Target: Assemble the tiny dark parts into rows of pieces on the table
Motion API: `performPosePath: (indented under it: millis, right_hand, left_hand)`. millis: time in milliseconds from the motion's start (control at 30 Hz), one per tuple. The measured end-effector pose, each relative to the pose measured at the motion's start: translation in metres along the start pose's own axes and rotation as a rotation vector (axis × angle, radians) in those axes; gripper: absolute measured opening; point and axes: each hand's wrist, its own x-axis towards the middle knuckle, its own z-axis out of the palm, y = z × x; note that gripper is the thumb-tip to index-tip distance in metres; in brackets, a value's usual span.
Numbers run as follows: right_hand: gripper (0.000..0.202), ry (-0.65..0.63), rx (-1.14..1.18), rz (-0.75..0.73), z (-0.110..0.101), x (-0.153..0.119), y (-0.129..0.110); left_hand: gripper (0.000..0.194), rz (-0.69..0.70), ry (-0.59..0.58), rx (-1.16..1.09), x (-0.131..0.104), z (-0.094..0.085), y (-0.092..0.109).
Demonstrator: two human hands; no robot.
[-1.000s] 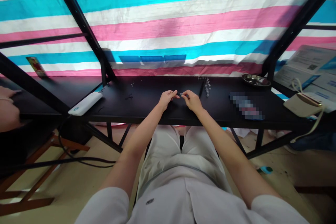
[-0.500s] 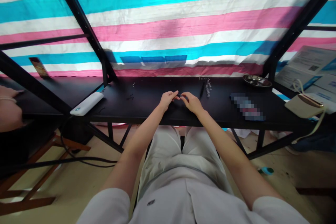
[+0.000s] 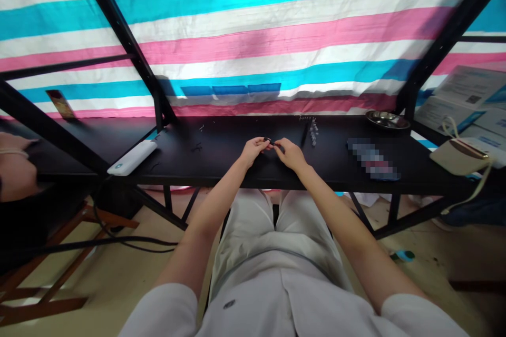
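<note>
Over the black table, my left hand and my right hand almost meet at the fingertips. Between them is a small dark piece, too small to name, and the fingers of both hands are closed on it. Behind my right hand lie a row of small clear pieces and a thin black stick. Several small dark bits rest on the tabletop to the left, with a few tiny white bits farther back.
On the left are a white oblong device, a black frame post and another person's arm. At right are a metal dish, a blurred flat item, a beige bag and stacked boxes. A striped sheet hangs behind.
The dark piece between my fingertips shows more plainly now, and my left fingers have shifted around it. Both hands stay in nearly the same place.
</note>
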Motion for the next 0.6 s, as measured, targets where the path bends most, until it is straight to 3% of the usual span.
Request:
performPosePath:
  millis: [400, 600]
  right_hand:
    - [0.011, 0.039, -0.108, 0.109, -0.004, 0.001, 0.008]
    - [0.012, 0.065, -0.100, 0.379, -0.036, -0.010, 0.032]
  left_hand:
    - [0.036, 0.112, 0.312, 0.028, 0.005, -0.001, -0.002]
    - [0.034, 0.149, 0.180, 0.133, 0.007, 0.011, -0.001]
